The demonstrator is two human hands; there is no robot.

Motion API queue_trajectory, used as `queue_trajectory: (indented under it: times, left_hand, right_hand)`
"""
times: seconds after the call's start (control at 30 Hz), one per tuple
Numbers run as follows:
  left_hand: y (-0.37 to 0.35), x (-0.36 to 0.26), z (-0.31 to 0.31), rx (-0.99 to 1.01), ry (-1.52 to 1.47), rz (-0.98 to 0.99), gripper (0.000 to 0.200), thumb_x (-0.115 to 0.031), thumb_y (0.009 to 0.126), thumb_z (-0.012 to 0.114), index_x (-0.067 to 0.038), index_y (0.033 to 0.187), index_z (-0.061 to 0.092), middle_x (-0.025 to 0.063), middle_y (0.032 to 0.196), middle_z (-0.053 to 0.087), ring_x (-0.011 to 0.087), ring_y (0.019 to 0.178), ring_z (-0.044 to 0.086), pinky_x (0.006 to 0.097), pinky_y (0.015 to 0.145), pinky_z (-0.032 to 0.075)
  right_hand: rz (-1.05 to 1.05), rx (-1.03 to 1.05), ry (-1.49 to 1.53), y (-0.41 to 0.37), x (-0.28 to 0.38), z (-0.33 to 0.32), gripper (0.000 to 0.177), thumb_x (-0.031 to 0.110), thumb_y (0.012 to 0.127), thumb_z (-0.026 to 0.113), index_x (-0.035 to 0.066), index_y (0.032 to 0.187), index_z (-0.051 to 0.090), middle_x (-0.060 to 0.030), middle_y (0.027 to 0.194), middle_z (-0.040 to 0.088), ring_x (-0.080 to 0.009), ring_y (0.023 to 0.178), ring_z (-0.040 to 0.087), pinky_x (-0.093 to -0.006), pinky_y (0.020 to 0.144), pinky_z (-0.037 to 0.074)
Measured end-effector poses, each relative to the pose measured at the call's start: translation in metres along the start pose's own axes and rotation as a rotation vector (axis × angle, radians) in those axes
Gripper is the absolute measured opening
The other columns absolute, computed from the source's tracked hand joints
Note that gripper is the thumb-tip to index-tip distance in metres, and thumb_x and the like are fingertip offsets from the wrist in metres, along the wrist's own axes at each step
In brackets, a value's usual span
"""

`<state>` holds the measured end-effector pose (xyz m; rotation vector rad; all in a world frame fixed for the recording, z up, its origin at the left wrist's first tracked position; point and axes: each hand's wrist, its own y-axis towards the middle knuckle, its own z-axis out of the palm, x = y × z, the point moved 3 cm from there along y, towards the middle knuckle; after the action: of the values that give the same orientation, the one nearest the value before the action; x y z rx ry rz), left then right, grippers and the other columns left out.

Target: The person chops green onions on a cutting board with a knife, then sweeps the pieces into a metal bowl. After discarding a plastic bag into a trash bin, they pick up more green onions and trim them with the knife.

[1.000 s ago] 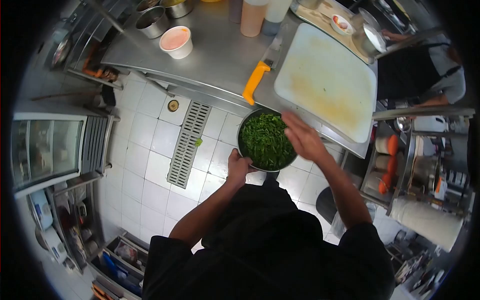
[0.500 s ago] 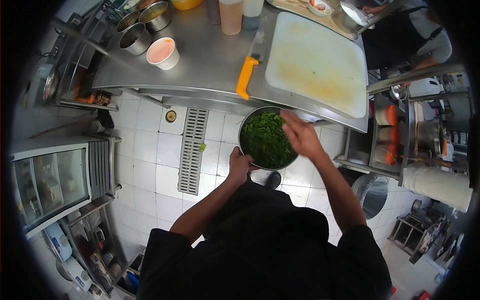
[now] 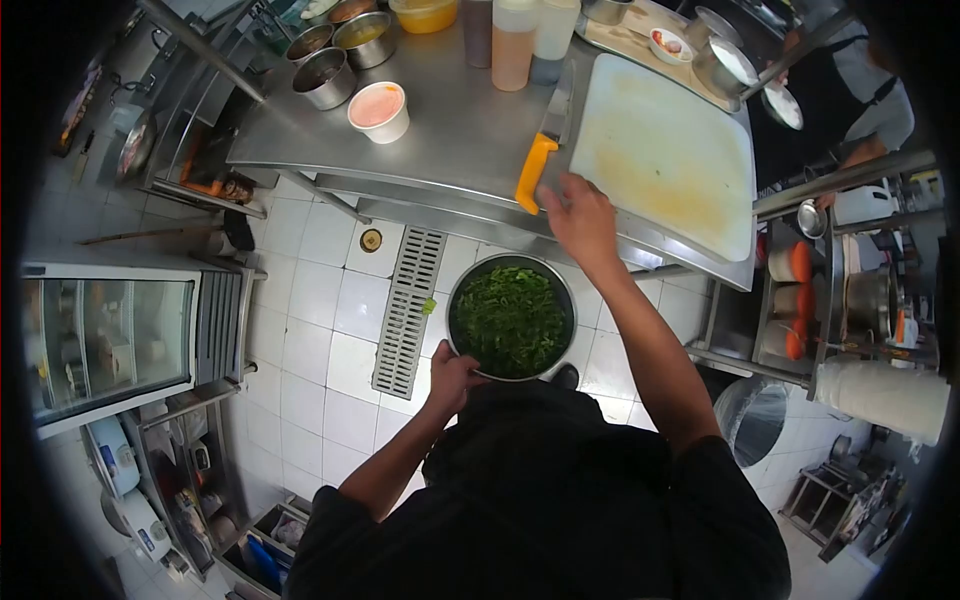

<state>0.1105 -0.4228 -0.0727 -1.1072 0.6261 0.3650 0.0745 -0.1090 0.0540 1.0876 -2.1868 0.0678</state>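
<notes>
A: Your left grip (image 3: pixel 455 378)?
B: Holding the bowl (image 3: pixel 571 325) by its lower-left rim, mid-frame; chopped greens (image 3: pixel 510 315) inside.
A: Knife (image 3: pixel 544 141)?
B: Upper centre, on the worktop (image 3: pixel 450 120), long axis up and slightly right; handle just left of your right grip (image 3: pixel 586 225), the nearer one.
A: Holding?
B: Nothing seen, fingers loosely spread; cutting board (image 3: pixel 670 150) upper right.
</notes>
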Motion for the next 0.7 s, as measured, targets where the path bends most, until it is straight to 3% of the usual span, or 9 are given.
queue_trajectory:
  times: [0.1, 0.23, 0.3, 0.4, 0.5, 0.57, 0.7]
  left_hand:
    - [-0.013, -0.010, -0.018, -0.052, -0.028, 0.044, 0.033, 0.010, 0.077, 0.053, -0.004, 0.107, 0.050, 0.0126, 0.099, 0.059, 0.0252, 0.078, 0.065, 0.0419, 0.060, 0.066]
    - [-0.044, -0.041, -0.025, -0.071, -0.051, 0.112, 0.048, 0.011, 0.077, 0.047, -0.003, 0.123, 0.047, 0.0197, 0.119, 0.060, 0.0384, 0.102, 0.068, 0.0506, 0.075, 0.066]
    - [-0.055, -0.056, -0.025, -0.102, -0.064, 0.127, 0.042, 0.011, 0.076, 0.048, 0.000, 0.116, 0.051, 0.0203, 0.115, 0.063, 0.0354, 0.098, 0.071, 0.0471, 0.073, 0.067]
    - [-0.065, -0.072, -0.027, -0.177, -0.092, 0.150, 0.043, 0.011, 0.075, 0.047, 0.001, 0.116, 0.051, 0.0202, 0.112, 0.064, 0.0347, 0.097, 0.071, 0.0471, 0.073, 0.067]
    - [-0.068, -0.091, -0.023, -0.197, -0.051, 0.175, 0.043, 0.012, 0.075, 0.047, 0.001, 0.117, 0.051, 0.0202, 0.112, 0.064, 0.0347, 0.096, 0.071, 0.0467, 0.073, 0.067]
    - [-0.067, -0.101, -0.020, -0.105, -0.058, 0.194, 0.043, 0.009, 0.078, 0.047, 0.001, 0.120, 0.049, 0.0194, 0.114, 0.061, 0.0334, 0.098, 0.069, 0.0476, 0.077, 0.066]
    - [-0.062, -0.105, -0.017, -0.097, -0.143, 0.159, 0.038, 0.008, 0.081, 0.047, 0.001, 0.119, 0.049, 0.0188, 0.113, 0.060, 0.0336, 0.098, 0.068, 0.0508, 0.082, 0.064]
  right_hand:
    - [0.126, 0.089, -0.078, 0.030, 0.016, 0.024, 0.057, 0.035, 0.087, 0.073, -0.006, 0.121, 0.051, -0.0258, 0.096, 0.068, -0.0402, 0.093, 0.069, -0.0498, 0.083, 0.054]
    - [0.286, 0.150, -0.039, 0.052, 0.003, 0.056, 0.077, 0.035, 0.078, 0.078, -0.009, 0.127, 0.038, -0.0274, 0.100, 0.069, -0.0426, 0.093, 0.069, -0.0484, 0.085, 0.055]
    - [0.381, 0.168, -0.005, 0.057, 0.005, 0.053, 0.084, 0.032, 0.074, 0.079, -0.009, 0.130, 0.033, -0.0277, 0.102, 0.069, -0.0435, 0.094, 0.068, -0.0480, 0.086, 0.055]
    - [0.425, 0.042, 0.097, 0.045, 0.011, 0.037, 0.071, 0.025, 0.070, 0.077, -0.012, 0.122, 0.047, -0.0254, 0.097, 0.070, -0.0387, 0.089, 0.070, -0.0434, 0.081, 0.055]
    - [0.527, 0.268, 0.525, 0.042, -0.028, 0.047, 0.049, 0.023, 0.070, 0.076, -0.010, 0.102, 0.063, -0.0201, 0.089, 0.071, -0.0318, 0.082, 0.070, -0.0394, 0.074, 0.053]
    - [0.560, 0.241, 0.592, 0.038, -0.025, 0.039, 0.034, 0.024, 0.070, 0.075, -0.006, 0.085, 0.069, -0.0167, 0.084, 0.071, -0.0274, 0.078, 0.068, -0.0373, 0.070, 0.050]
    - [0.509, 0.212, 0.409, 0.036, -0.035, 0.035, 0.037, 0.024, 0.071, 0.074, -0.005, 0.094, 0.069, -0.0177, 0.088, 0.072, -0.0302, 0.081, 0.069, -0.0393, 0.074, 0.052]
